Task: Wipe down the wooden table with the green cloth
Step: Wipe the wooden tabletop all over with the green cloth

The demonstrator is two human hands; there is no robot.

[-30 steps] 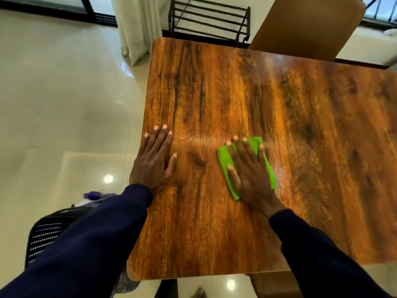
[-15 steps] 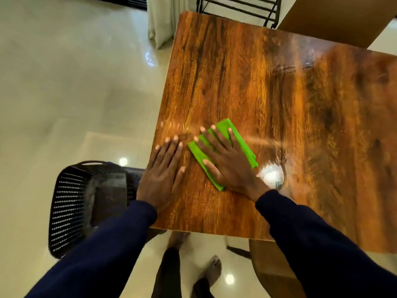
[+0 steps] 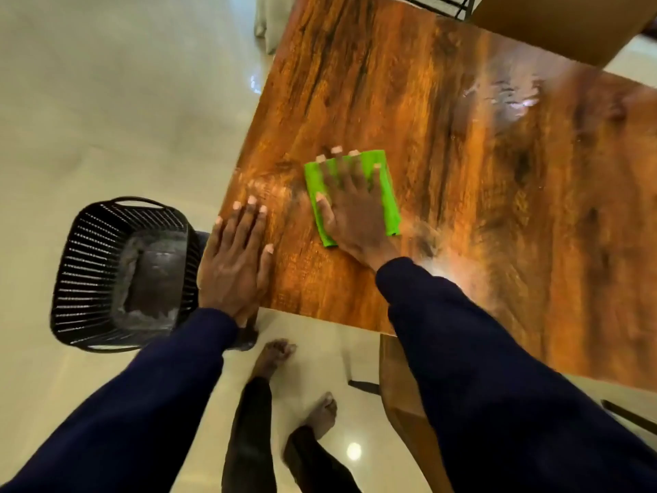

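Moved right, green cloth [image 3: 389, 205] under flat right hand [image 3: 350, 217]

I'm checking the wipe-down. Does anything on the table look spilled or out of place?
Only one thing: glossy, wet-looking streaks on the far part of the wooden table, beyond the green cloth under the right hand. They look like unwiped liquid, though glare could account for them.

A black slatted plastic basket [image 3: 89, 265] stands on a glossy cream tiled floor [image 3: 106, 101]. A pale curtain hem [image 3: 270, 23] and a brown chair back [image 3: 554, 23] show at the top edge.
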